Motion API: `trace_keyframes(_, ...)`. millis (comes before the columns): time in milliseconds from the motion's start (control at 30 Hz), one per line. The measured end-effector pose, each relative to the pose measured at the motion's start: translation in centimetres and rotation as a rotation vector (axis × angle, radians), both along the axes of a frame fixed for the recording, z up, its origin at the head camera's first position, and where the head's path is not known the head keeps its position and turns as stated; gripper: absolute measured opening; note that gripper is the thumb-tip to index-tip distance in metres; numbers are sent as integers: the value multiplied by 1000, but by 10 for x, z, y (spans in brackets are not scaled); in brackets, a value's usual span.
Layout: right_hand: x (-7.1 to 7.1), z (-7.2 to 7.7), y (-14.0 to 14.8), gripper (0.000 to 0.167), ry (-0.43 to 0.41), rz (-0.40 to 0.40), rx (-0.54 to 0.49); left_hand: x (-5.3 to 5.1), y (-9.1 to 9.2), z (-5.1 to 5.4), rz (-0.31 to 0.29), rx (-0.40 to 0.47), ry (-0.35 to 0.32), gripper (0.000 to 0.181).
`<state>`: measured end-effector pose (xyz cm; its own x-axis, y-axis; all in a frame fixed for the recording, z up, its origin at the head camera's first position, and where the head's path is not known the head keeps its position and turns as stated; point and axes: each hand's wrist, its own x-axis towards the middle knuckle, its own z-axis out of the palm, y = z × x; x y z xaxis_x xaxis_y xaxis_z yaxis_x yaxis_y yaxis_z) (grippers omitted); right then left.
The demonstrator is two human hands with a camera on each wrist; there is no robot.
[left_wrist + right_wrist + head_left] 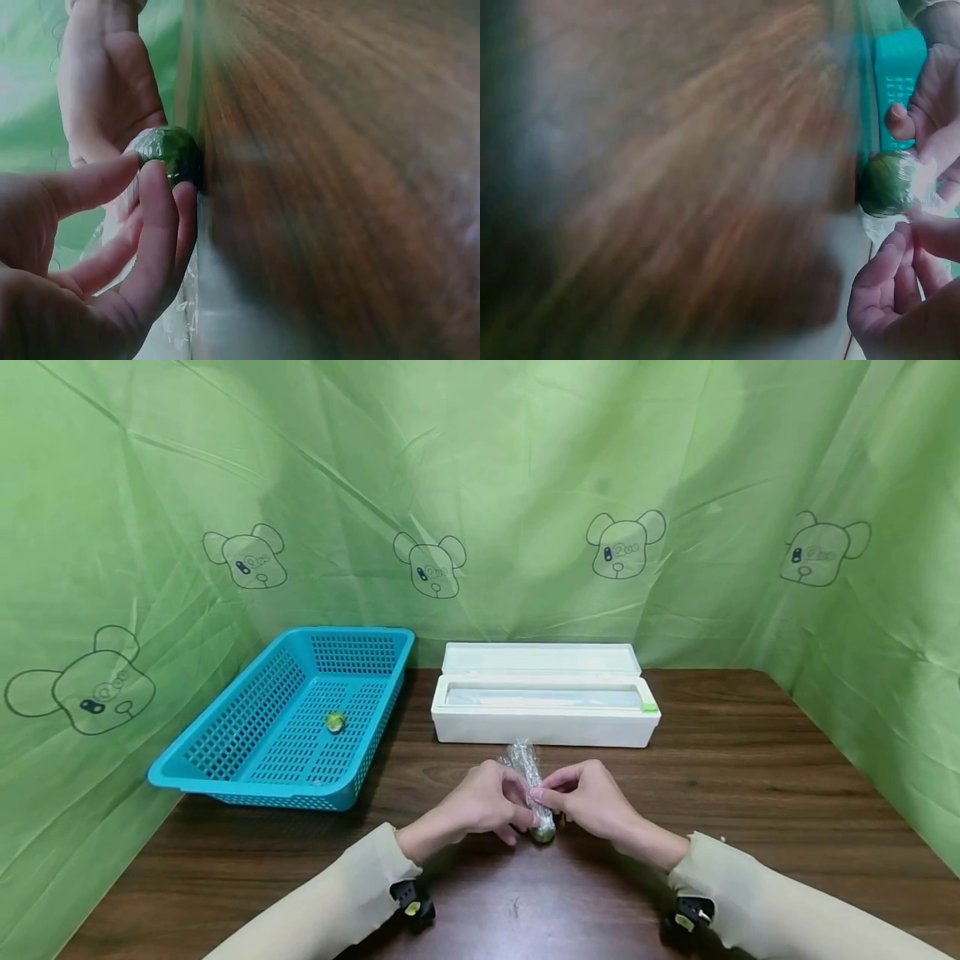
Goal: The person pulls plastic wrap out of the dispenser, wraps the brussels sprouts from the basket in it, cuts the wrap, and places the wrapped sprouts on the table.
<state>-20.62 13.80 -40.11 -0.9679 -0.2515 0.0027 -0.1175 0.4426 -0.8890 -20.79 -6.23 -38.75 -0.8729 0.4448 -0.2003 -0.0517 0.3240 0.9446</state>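
A small round green item [543, 832] [178, 153] [885, 184] is wrapped in clear film [527, 765], whose gathered end stretches away toward the white box. The left hand [491, 800] [112, 247] pinches the film beside the green item from the left. From the other side, the right hand [588, 797] [904, 289] pinches the gathered film between thumb and fingers, just above the item. Both hands are close to the tabletop, with the item between them.
Behind the hands is a white box [543, 727] with its lid raised and a green tab at its right end. At the left, a blue basket [352, 797] holds another small green item [335, 722]. Green curtains surround the brown wooden table [750, 752].
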Motion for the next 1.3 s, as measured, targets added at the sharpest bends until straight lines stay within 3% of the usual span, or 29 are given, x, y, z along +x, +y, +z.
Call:
trace_keyframes(133,1,-1,-3,15,-25,-24,7,2,-1,0,37,28,-2,26)
trace_keyframes(367,0,1,-5,13,-70,-73,48,10,-2,1,71,3,55,40)
trace_keyframes(633,0,3,-5,8,-109,-106,73,21,-2,10,-49,-221,333,27)
trace_keyframes(800,-2,6,-4,7,-141,-97,84,22,2,9,-68,-250,346,16)
trace_keyframes(967,-6,10,-4,16,-165,-74,114,18,3,8,-73,-293,406,5)
trace_keyframes(1300,-16,6,-11,3,-119,-48,187,16,4,3,-54,-283,404,15)
